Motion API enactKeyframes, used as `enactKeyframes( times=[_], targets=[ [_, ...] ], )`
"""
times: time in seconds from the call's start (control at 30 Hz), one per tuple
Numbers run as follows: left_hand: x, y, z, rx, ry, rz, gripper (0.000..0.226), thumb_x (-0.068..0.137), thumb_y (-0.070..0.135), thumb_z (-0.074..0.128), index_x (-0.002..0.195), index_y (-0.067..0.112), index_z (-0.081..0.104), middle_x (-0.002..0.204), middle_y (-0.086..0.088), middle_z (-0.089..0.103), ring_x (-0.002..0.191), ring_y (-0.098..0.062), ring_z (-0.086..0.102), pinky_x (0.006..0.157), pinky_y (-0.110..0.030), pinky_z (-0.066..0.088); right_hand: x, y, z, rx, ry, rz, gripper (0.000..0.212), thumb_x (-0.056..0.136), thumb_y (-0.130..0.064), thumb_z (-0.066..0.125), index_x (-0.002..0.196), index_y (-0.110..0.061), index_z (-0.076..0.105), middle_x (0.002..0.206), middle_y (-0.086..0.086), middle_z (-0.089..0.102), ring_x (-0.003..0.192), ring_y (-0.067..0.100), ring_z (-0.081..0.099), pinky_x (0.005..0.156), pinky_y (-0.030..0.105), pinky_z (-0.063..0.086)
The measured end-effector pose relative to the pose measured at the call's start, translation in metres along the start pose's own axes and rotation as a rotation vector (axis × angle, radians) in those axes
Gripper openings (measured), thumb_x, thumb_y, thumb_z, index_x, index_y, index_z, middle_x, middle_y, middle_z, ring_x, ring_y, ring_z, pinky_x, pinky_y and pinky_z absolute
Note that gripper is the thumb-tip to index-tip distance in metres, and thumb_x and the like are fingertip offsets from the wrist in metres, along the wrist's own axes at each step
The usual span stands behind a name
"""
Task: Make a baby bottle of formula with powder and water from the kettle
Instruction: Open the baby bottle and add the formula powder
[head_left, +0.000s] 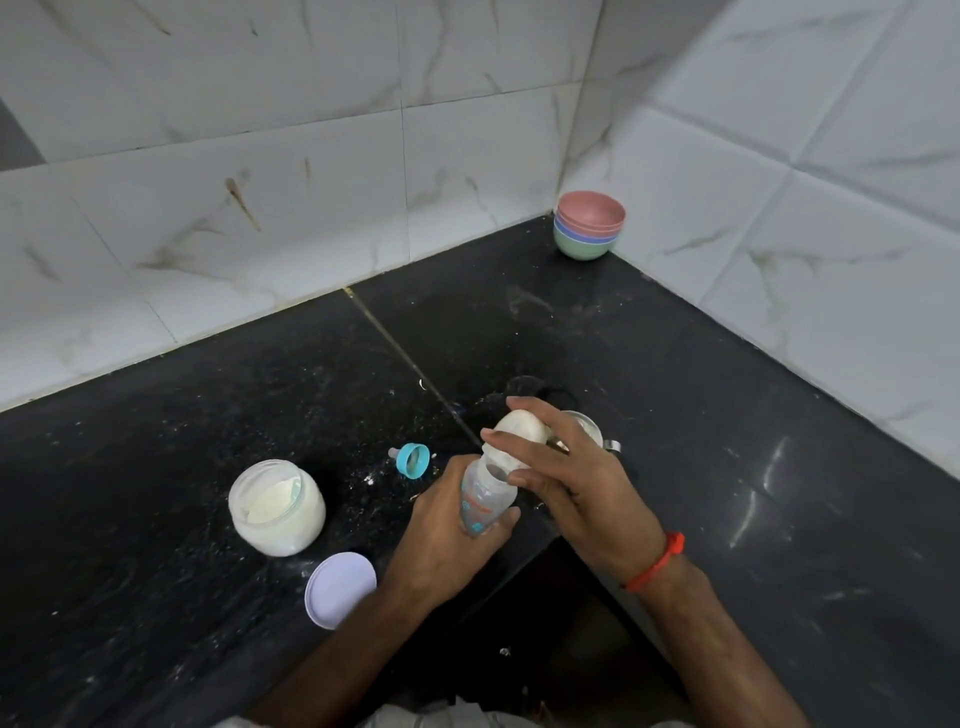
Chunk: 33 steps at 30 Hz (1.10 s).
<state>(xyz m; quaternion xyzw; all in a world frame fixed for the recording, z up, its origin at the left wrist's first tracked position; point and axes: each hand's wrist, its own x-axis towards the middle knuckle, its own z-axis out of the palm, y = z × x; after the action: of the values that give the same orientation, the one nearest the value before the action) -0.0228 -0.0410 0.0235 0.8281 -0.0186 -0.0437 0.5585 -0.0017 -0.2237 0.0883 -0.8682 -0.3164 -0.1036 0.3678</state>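
My left hand (441, 540) grips a clear baby bottle (480, 506) with printed marks, held tilted just above the black counter with its mouth open. My right hand (582, 488) pinches a white rounded scoop (522, 427) right at the bottle's mouth. An open jar of white powder (278, 506) stands to the left, and its lilac lid (340, 590) lies flat in front of it. The bottle's blue ring with the teat (413, 460) lies on the counter between jar and bottle. A steel vessel, probably the kettle (589, 423), is mostly hidden behind my right hand.
A stack of pastel bowls (589, 223) sits in the far corner where the two tiled walls meet. The black stone counter (727, 415) wraps around an inner corner near my body and is dusted with spilled powder.
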Motion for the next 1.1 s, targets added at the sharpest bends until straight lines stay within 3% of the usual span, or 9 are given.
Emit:
enactKeyframes(
  times=[0.13,0.3,0.57,0.7,0.83,1.1],
  targets=[
    [0.002,0.005,0.005,-0.02,0.014,0.041,0.051,0.084,0.032,0.082,0.11,0.054,0.045,0.111,0.028,0.06,0.105,0.018,0.059,0.081,-0.006,0.051,0.003,-0.003,-0.004,-0.015,0.05,-0.029,0.038,0.1,-0.015,0.064,0.137,-0.021,0.065,0.157,0.006,0.045,0.136,0.021,0.051,0.107,0.034,0.051],
    [0.007,0.013,0.007,-0.036,0.018,0.08,0.054,0.085,0.032,0.081,0.113,0.056,0.042,0.114,0.025,0.06,0.107,0.015,0.058,0.082,-0.009,0.054,0.005,-0.006,-0.01,-0.038,0.082,-0.035,0.046,0.094,0.0,0.071,0.138,-0.012,0.062,0.155,0.007,0.048,0.139,0.024,0.052,0.105,0.046,0.053],
    [0.015,0.02,0.009,-0.077,0.001,0.098,0.054,0.087,0.028,0.082,0.124,0.041,0.045,0.115,0.02,0.061,0.108,0.015,0.058,0.08,-0.006,0.053,0.011,-0.009,-0.018,-0.017,0.098,-0.032,0.042,0.095,0.002,0.066,0.136,-0.008,0.063,0.156,0.008,0.047,0.141,0.021,0.05,0.111,0.037,0.049],
    [0.018,0.024,0.01,-0.075,-0.002,0.093,0.054,0.086,0.031,0.081,0.12,0.048,0.042,0.112,0.024,0.06,0.106,0.021,0.056,0.078,-0.003,0.05,0.011,-0.008,-0.021,-0.064,0.112,-0.049,0.041,0.096,0.002,0.064,0.135,-0.009,0.064,0.155,0.01,0.048,0.141,0.024,0.051,0.108,0.042,0.051],
    [0.02,0.025,0.011,-0.075,0.006,0.091,0.053,0.086,0.032,0.082,0.112,0.055,0.042,0.111,0.027,0.059,0.105,0.023,0.054,0.078,-0.002,0.05,0.012,-0.009,-0.022,-0.063,0.132,-0.058,0.036,0.099,-0.003,0.062,0.134,-0.008,0.065,0.154,0.01,0.049,0.142,0.022,0.05,0.111,0.036,0.049],
    [0.024,0.026,0.014,-0.091,0.0,0.091,0.055,0.085,0.035,0.082,0.124,0.045,0.044,0.113,0.026,0.06,0.107,0.021,0.055,0.077,-0.005,0.052,0.014,-0.009,-0.025,-0.044,0.151,-0.048,0.041,0.092,0.004,0.068,0.132,-0.007,0.067,0.153,0.01,0.051,0.142,0.019,0.049,0.112,0.029,0.046]
  ],
)
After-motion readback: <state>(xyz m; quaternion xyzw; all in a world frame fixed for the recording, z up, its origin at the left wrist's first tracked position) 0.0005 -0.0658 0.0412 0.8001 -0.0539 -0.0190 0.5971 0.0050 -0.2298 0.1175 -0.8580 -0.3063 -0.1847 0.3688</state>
